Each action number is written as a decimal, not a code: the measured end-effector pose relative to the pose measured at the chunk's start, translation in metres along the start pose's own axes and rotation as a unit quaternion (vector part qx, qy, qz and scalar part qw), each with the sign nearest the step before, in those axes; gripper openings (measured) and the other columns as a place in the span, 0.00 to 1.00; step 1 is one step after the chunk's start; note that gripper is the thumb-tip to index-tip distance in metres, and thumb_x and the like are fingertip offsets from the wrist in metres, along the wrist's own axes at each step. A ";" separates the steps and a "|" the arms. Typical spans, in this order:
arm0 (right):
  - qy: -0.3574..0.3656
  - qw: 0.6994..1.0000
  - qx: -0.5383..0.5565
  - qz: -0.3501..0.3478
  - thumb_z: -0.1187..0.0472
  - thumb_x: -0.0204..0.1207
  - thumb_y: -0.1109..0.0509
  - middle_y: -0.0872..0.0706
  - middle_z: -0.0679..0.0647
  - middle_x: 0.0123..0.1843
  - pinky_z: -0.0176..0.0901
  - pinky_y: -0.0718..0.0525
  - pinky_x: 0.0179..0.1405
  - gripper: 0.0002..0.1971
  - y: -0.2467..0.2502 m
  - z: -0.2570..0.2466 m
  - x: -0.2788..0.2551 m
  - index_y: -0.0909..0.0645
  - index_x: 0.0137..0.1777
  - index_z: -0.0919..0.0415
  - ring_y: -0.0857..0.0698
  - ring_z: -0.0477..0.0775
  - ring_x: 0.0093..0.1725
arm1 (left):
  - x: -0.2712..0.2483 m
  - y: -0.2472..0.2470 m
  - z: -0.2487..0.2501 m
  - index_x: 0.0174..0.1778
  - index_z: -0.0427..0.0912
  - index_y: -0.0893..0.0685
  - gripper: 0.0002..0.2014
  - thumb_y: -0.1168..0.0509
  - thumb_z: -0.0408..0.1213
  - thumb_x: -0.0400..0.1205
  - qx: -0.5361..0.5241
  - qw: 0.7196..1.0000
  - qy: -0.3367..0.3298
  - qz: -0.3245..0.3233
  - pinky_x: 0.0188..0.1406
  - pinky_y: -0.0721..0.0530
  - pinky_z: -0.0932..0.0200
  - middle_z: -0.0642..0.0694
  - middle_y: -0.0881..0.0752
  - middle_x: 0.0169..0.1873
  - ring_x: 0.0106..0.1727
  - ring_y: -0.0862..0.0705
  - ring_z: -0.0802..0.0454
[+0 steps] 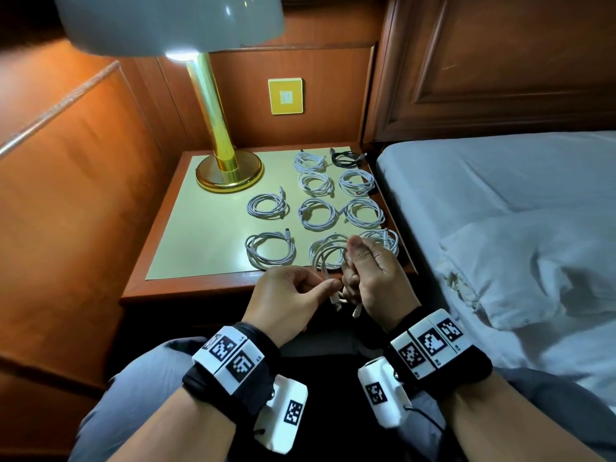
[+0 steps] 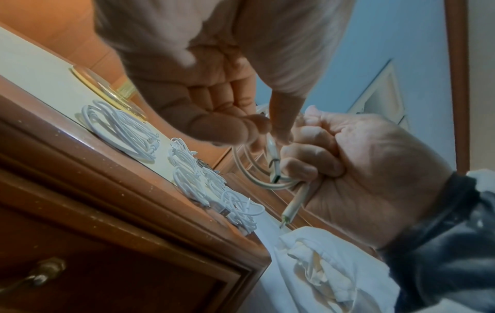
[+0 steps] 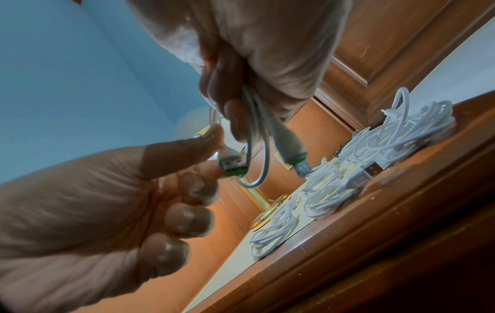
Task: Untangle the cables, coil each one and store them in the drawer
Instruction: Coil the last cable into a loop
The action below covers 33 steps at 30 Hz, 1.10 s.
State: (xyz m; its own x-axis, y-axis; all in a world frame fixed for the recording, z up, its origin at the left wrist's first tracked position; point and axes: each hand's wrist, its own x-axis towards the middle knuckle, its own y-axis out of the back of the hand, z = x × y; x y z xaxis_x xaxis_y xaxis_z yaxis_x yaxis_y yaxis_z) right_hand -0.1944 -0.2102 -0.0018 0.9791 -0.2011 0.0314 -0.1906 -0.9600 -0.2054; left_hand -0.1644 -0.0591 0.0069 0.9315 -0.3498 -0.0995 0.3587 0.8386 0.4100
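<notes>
Right hand is clenching a loose white cable, grip wrapped around the bunched loops, one plug hanging below the fist. Left hand is pinching the cable's USB plug between thumb and forefinger, just left of the right grip, other fingers curling empty. Both are hovering over the near table edge. Coiled white cables are lying beyond the grips; one black coil is sitting farthest back. Closed drawer is sitting below.

White cable looped in hand; coiled cables lie on nightstand; drawer closed.
</notes>
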 end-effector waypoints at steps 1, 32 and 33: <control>0.000 1.000 -0.004 -0.006 0.48 0.84 0.41 0.36 0.53 0.24 0.40 0.40 0.19 0.18 0.000 0.000 -0.001 0.30 0.34 0.55 0.40 0.50 0.21 | 0.000 -0.001 -0.001 0.32 0.45 0.10 0.13 0.23 0.50 0.77 0.017 1.000 -0.006 0.003 0.24 0.18 0.54 0.55 0.16 0.20 0.20 0.22 0.59; -0.098 0.986 0.128 0.036 0.47 0.87 0.41 0.40 0.51 0.24 0.41 0.31 0.23 0.19 -0.006 -0.001 0.006 0.31 0.37 0.58 0.39 0.49 0.20 | 0.007 0.020 -0.008 0.40 0.44 0.12 0.06 0.28 0.39 0.83 -0.045 0.997 -0.039 -0.040 0.32 0.22 0.62 0.55 0.17 0.26 0.26 0.23 0.58; -0.098 0.987 0.126 0.035 0.47 0.86 0.41 0.40 0.51 0.25 0.42 0.29 0.24 0.19 -0.007 0.000 0.006 0.30 0.37 0.58 0.39 0.49 0.20 | 0.007 0.020 -0.007 0.38 0.45 0.15 0.08 0.29 0.39 0.83 -0.038 0.998 -0.039 -0.040 0.30 0.25 0.64 0.57 0.20 0.24 0.25 0.25 0.59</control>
State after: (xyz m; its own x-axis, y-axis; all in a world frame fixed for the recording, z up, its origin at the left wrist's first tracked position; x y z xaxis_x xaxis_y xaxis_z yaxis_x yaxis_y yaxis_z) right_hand -0.1870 -0.2046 0.0003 0.9639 -0.2003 -0.1755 -0.2586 -0.8611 -0.4377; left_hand -0.1503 -0.0416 0.0077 0.8936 -0.4451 -0.0574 0.4375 0.8355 0.3326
